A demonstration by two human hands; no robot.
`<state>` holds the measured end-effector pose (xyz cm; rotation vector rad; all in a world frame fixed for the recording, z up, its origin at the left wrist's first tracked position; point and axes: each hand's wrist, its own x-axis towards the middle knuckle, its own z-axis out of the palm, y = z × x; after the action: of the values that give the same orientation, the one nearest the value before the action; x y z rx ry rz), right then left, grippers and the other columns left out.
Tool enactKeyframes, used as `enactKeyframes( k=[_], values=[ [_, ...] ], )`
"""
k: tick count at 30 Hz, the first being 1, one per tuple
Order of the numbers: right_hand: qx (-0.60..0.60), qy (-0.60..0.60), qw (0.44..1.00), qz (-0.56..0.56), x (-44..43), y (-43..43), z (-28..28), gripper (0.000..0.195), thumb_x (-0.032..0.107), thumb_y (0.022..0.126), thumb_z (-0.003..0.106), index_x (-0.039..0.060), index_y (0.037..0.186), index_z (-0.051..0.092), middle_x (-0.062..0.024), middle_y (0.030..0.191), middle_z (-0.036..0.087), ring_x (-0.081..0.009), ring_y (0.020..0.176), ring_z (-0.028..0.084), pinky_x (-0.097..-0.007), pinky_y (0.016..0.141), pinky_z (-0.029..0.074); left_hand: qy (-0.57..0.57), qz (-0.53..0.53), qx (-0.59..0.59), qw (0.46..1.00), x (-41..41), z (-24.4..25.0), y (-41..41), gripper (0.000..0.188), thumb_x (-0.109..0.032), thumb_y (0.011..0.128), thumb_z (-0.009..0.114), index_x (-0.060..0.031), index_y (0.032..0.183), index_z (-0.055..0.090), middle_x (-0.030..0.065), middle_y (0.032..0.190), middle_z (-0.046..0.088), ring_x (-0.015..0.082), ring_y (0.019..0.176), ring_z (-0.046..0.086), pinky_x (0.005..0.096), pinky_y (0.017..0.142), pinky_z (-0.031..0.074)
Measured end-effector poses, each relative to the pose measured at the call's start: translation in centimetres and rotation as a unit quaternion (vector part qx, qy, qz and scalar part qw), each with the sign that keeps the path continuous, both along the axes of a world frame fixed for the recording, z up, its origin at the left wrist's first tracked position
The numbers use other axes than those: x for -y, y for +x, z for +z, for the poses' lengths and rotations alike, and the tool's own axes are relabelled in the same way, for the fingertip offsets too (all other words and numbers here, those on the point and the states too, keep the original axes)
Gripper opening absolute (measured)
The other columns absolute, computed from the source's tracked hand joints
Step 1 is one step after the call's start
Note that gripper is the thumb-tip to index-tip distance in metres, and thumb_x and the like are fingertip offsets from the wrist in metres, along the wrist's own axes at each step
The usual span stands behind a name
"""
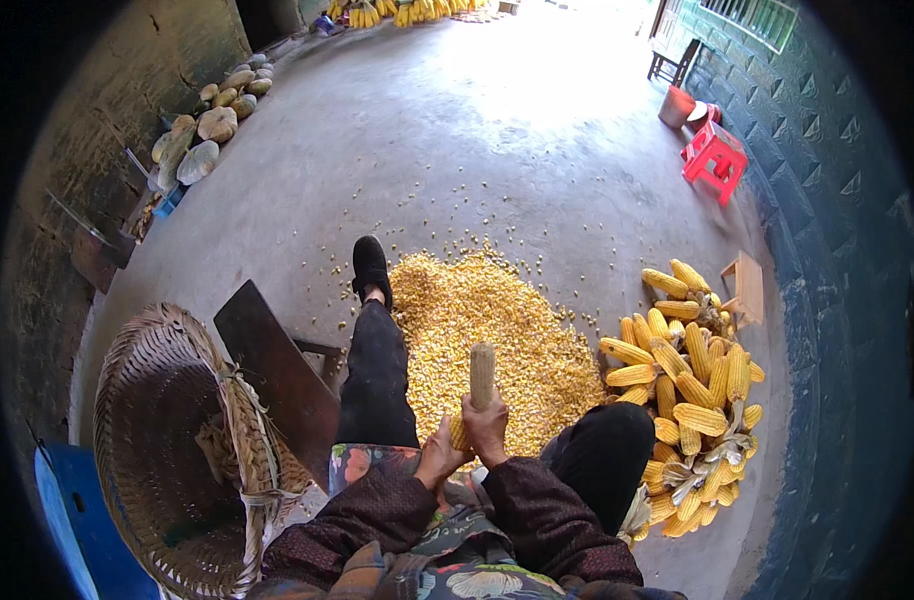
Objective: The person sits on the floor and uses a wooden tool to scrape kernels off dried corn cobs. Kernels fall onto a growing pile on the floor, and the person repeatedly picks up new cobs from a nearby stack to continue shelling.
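Note:
My right hand (pixel 485 426) grips a bare, pale corn cob (pixel 482 375) that points away from me. Close against it, my left hand (pixel 440 454) is closed around a corn ear (pixel 459 433) with yellow kernels showing. The two hands touch or nearly touch over my lap, and the contact between cob and ear is partly hidden by the fingers. Beyond them a wide heap of loose corn kernels (pixel 494 315) covers the floor between my legs. To the right lies a pile of whole corn ears (pixel 697 379), some with dry husks attached.
At left stand a woven bamboo basket (pixel 173 450), a dark wooden bench (pixel 277 360) and a blue object (pixel 97 510). Pumpkins (pixel 217 124) line the left wall. Along the right are a small wooden stool (pixel 746 289), a red plastic stool (pixel 716 159) and a red bucket (pixel 676 106).

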<state>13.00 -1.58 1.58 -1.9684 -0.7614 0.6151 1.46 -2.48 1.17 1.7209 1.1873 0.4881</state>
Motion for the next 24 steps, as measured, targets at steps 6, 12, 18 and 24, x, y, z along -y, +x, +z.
enactKeyframes(
  k=[6, 12, 18, 24],
  values=[
    [-0.104, 0.152, 0.982, 0.040, 0.3, 1.8, 0.3, 0.030, 0.028, 0.086, 0.071, 0.0019, 0.075, 0.062, -0.0031, 0.063, 0.061, -0.0089, 0.056, 0.055, -0.0291, 0.050, 0.044, -0.414, -0.010, 0.197, 0.889, -1.3, 3.6, 0.0, 0.040, -0.015, 0.073, 0.077, -0.0050, 0.104, 0.054, 0.0017, 0.079, 0.059, 0.0116, 0.065, 0.058, 0.0266, 0.056, 0.048],
    [-0.373, 0.034, 0.918, 0.128, 0.3, 2.9, 2.2, 0.031, 0.029, 0.083, 0.073, 0.0010, 0.094, 0.064, -0.0031, 0.080, 0.063, -0.0131, 0.070, 0.059, -0.0292, 0.063, 0.047, -0.326, 0.031, 0.185, 0.927, -1.2, 1.9, 0.2, 0.058, -0.009, 0.072, 0.079, -0.0051, 0.118, 0.045, 0.0033, 0.095, 0.059, 0.0134, 0.080, 0.061, 0.0302, 0.069, 0.053],
    [-0.136, 0.032, 0.987, 0.084, 0.9, 0.0, 0.2, 0.042, 0.030, 0.074, 0.077, -0.0024, 0.094, 0.058, -0.0165, 0.079, 0.065, -0.0258, 0.071, 0.065, -0.0385, 0.064, 0.051, -0.253, -0.035, 0.231, 0.939, -0.7, 1.4, 0.1, 0.070, -0.011, 0.067, 0.084, -0.0038, 0.125, 0.044, 0.0069, 0.106, 0.061, 0.0175, 0.094, 0.061, 0.0304, 0.075, 0.052],
    [-0.011, 0.072, 0.996, 0.060, 1.2, 0.5, 1.4, 0.029, 0.024, 0.081, 0.073, -0.0013, 0.073, 0.060, -0.0066, 0.062, 0.062, -0.0170, 0.056, 0.060, -0.0350, 0.052, 0.046, -0.444, -0.108, 0.163, 0.874, -1.6, 3.1, -1.6, 0.041, -0.012, 0.075, 0.074, -0.0047, 0.110, 0.052, 0.0022, 0.088, 0.058, 0.0120, 0.073, 0.057, 0.0257, 0.062, 0.047]
  ],
)
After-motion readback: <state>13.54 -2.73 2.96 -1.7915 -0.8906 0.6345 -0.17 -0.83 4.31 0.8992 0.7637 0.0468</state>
